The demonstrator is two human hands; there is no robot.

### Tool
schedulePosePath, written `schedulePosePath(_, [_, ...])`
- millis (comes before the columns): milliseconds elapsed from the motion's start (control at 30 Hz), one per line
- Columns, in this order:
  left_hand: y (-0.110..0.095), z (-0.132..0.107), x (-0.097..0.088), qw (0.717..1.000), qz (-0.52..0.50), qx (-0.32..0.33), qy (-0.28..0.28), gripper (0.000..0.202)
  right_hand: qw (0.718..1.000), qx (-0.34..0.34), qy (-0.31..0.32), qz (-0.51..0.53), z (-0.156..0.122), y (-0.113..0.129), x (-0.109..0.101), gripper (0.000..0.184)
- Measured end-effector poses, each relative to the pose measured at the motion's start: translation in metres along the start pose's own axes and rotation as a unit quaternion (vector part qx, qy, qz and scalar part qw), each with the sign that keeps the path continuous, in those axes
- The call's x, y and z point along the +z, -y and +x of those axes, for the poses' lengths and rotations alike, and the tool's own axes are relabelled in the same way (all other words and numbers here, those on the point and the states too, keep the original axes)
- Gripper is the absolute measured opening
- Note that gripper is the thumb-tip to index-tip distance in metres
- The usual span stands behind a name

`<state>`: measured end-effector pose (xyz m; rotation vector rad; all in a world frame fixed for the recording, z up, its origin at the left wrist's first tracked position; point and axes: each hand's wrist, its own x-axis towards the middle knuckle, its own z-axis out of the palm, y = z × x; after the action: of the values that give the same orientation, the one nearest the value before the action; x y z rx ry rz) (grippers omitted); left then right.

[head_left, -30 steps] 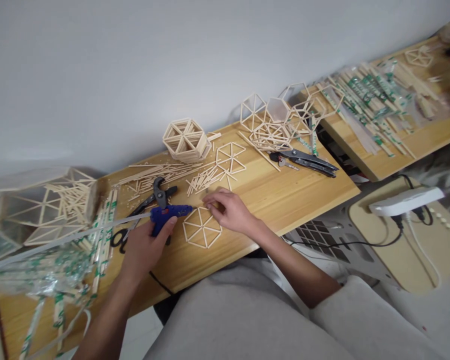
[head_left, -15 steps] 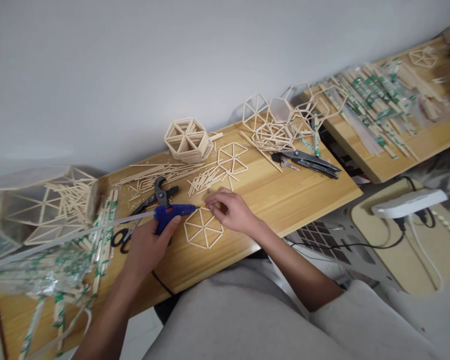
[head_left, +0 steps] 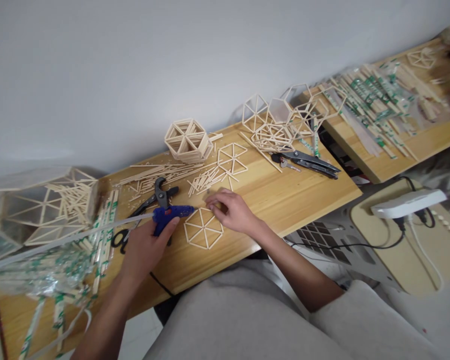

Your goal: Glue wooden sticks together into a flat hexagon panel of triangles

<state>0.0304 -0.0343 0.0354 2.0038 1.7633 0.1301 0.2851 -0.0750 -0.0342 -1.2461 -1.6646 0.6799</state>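
My left hand (head_left: pixel 146 245) is wrapped round a blue hot glue gun (head_left: pixel 171 216), its nozzle pointing right and a long translucent glue stick (head_left: pixel 108 224) trailing from its back. Below the nozzle, a hexagonal frame of thin wooden sticks with spokes (head_left: pixel 204 228) lies flat on the table. My right hand (head_left: pixel 230 210) is at the frame's upper right corner, thumb and fingers pinched together; what they hold, if anything, is too small to make out. Behind the glue gun lies a dark cutter tool (head_left: pixel 160 192), and scissors (head_left: pixel 119 239) are partly hidden by my left hand.
A stack of hexagonal frames (head_left: pixel 187 141) stands near the wall, with loose cut sticks (head_left: pixel 206 179) before it. Pliers (head_left: pixel 311 162) and more stick frames (head_left: pixel 272 135) lie right. Packaged chopsticks (head_left: pixel 45 270) lie at left. A power strip (head_left: pixel 408 203) sits beyond the table edge.
My left hand has drawn the glue gun slightly left, so its nozzle is farther from my right fingers. My right hand and the hexagonal frame have stayed in place.
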Motion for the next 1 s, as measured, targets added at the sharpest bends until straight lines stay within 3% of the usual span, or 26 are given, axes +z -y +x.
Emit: schedulePosePath(1000, [-0.0015,-0.0076,-0.0031,0.999,-0.032,0.0,0.005,0.051,1.0,0.02,0.01,-0.005,-0.0002,0.0022,-0.0023,0.017])
